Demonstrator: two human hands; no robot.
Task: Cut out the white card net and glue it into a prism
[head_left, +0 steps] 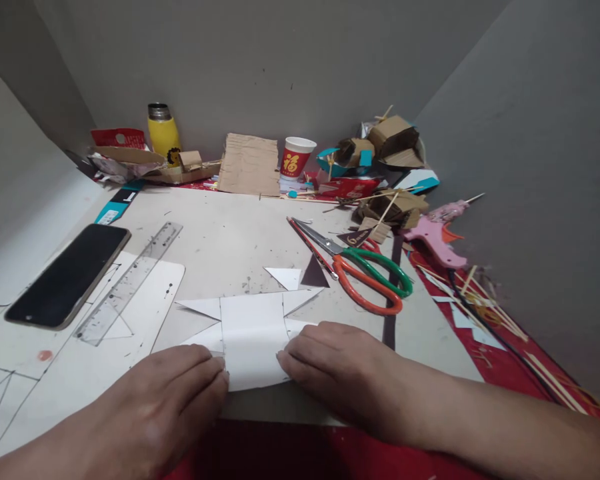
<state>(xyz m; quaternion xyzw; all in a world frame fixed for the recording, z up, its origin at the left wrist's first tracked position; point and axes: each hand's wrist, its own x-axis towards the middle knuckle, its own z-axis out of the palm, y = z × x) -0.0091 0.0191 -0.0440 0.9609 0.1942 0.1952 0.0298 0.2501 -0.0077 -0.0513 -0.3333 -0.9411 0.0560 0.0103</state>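
A white cut-out card shape (253,327) with pointed flaps lies near the front edge of the work board (220,240). My left hand (165,400) rests on its left side, fingers together and pressed flat onto the card. On its right side lies my right hand (330,370), fingertips pressing down the card's edge. The lower part of the card curls up between the two hands. Small white (285,277) and dark (314,275) triangular scraps lie just beyond it.
Two pairs of scissors (365,270), orange and green handled, lie right of centre. A pink glue gun (437,233) and sticks are at the right. A phone (70,273) and clear ruler (130,283) lie left. A paper cup (296,157), yellow flask (163,133) and cardboard pieces (250,163) line the back.
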